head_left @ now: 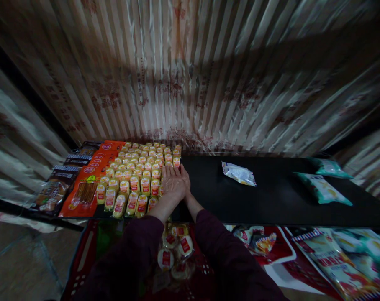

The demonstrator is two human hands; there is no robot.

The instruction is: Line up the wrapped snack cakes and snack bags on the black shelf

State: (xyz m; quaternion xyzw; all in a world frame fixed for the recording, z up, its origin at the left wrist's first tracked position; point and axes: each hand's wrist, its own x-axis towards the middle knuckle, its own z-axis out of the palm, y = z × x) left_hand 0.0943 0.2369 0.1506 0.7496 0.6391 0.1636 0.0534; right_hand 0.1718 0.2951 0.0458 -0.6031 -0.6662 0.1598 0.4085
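On a black shelf (202, 179) several rows of small wrapped snack cakes (135, 184) with yellow wrappers and red-and-white labels stand close together. My left hand (173, 182) lies over the right edge of the rows, its fingers stretched toward the back. Touching its right side is my right hand (185, 179), fingers extended along the outer edge of the cakes. Neither hand visibly grips anything, though the hands cover some cakes and the left partly hides the right.
Orange snack packs (92, 175) and dark packs (56, 188) lie at the shelf's left end. A white bag (239, 173) and green bags (324, 189) rest on the right. Below the front edge, a red basket (83, 251) holds round wrapped cakes (165, 258); more snack bags (340, 259) sit lower right.
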